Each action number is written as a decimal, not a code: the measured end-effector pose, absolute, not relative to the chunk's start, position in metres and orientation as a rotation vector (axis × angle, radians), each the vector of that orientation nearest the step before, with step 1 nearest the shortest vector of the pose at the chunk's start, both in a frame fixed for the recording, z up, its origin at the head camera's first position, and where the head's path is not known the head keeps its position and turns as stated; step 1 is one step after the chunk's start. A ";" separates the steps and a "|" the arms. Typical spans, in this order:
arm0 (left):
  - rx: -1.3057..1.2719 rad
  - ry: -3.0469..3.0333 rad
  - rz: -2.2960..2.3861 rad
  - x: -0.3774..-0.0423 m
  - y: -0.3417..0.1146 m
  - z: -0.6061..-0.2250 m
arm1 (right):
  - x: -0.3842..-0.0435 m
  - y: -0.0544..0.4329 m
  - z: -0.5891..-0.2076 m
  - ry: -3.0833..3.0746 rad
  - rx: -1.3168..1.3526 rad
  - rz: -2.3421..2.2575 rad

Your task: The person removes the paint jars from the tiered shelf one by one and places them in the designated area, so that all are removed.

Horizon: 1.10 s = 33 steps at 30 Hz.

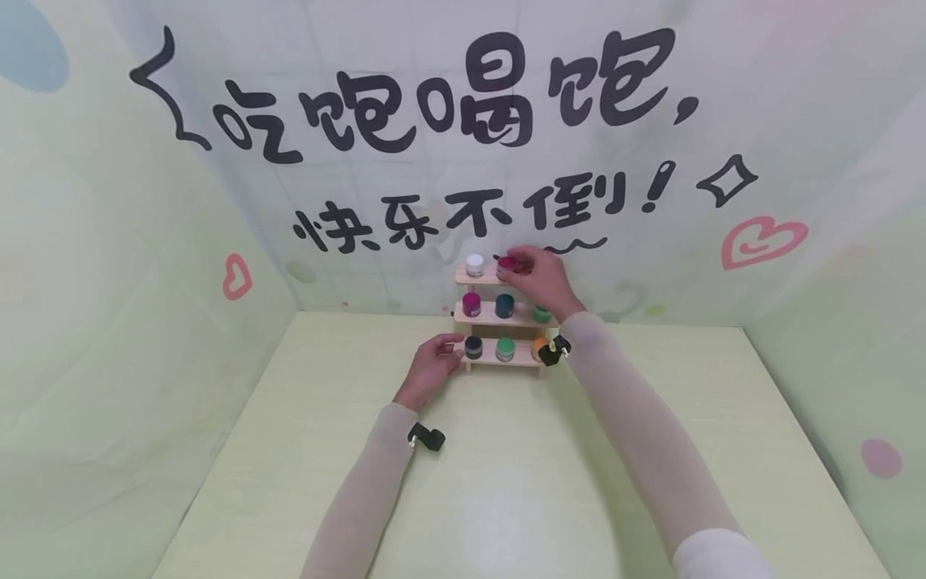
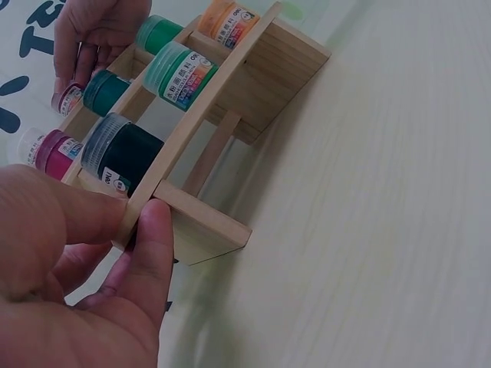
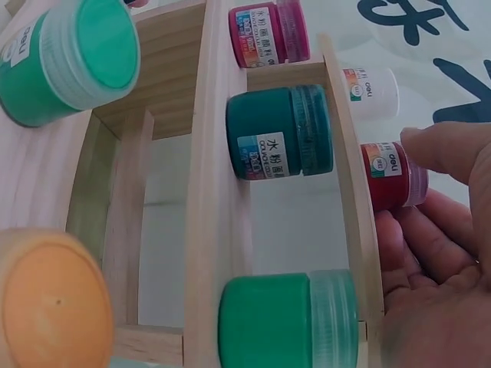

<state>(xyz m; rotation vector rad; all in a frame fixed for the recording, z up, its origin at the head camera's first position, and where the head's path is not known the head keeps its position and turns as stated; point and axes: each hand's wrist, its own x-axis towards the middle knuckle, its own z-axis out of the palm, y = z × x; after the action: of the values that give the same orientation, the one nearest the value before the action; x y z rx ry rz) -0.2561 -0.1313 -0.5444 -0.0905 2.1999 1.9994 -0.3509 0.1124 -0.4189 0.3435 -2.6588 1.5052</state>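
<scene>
A small three-tier wooden rack (image 2: 207, 207) with paint jars stands at the back of the table. My left hand (image 1: 429, 370) pinches the left end of its lowest board between thumb and fingers, right by a dark jar (image 2: 126, 157). Up at the top tier, my right hand (image 1: 542, 280) holds a red paint jar (image 3: 385, 173) by its sides, thumb at the lid and fingers beneath. A white jar (image 1: 474, 265) sits to the left of the red one. On the middle tier are a magenta jar (image 1: 472, 304), a teal jar (image 3: 278, 132) and a green jar (image 3: 288, 320).
The lowest tier also carries a light green jar (image 1: 505, 348) and an orange jar (image 2: 228, 23). Behind the rack hangs a printed cloth (image 1: 405, 277) with black lettering. The pale table (image 1: 499, 474) extends in front, between cloth walls on both sides.
</scene>
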 end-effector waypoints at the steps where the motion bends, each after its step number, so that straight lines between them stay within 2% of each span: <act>1: -0.091 2.202 1.997 -0.256 -0.131 -0.544 | -0.352 0.112 -0.418 -2.672 0.345 1.498; 13: -0.101 2.210 1.997 -0.257 -0.132 -0.547 | -0.349 0.114 -0.421 -2.622 0.351 1.543; 33: -0.091 2.187 2.012 -0.259 -0.132 -0.547 | -0.311 0.145 -0.418 -2.527 0.351 1.660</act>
<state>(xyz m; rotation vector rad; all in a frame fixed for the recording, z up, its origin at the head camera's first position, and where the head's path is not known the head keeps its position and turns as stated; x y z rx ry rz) -0.2586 -0.1316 -0.5469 -0.0909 2.1874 2.0116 -0.3111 0.1447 -0.4175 0.3508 -2.5265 1.6601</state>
